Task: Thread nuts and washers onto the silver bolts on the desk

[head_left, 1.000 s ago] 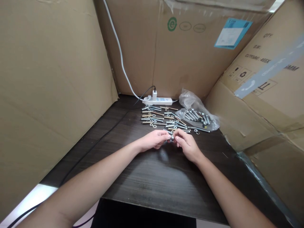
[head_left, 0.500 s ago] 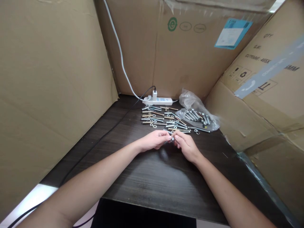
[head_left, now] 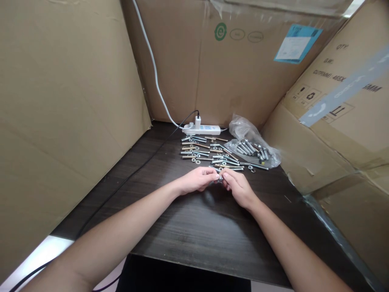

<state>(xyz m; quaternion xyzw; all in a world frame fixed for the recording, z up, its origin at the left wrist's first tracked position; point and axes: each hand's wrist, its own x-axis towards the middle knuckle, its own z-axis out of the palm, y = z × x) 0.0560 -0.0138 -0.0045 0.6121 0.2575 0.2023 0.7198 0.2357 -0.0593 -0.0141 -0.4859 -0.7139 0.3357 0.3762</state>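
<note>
My left hand (head_left: 199,178) is closed in a pinch, thumb against the fingers, just above the table. My right hand (head_left: 237,184) meets it fingertip to fingertip, also pinching. Between them shows a small silvery hex nut (head_left: 220,178), mostly covered by the fingers; whether a bolt runs through it is hidden. Right behind the hands lie rows of loose bolts and rods (head_left: 226,159), silver and brass-coloured. Several washers (head_left: 198,162) and nuts are scattered among them.
A clear plastic bag (head_left: 243,125) with several bolts (head_left: 249,147) lies at the back right. Behind the rows stands a white power strip (head_left: 209,129) with a charger (head_left: 197,121). A black cable (head_left: 130,176) crosses the dark table (head_left: 188,231) on the left. Cardboard boxes (head_left: 179,69) enclose three sides.
The nut between my fingertips looks slightly turned and more covered by the fingers. Both hands stay in nearly the same place; the other parts have not moved.
</note>
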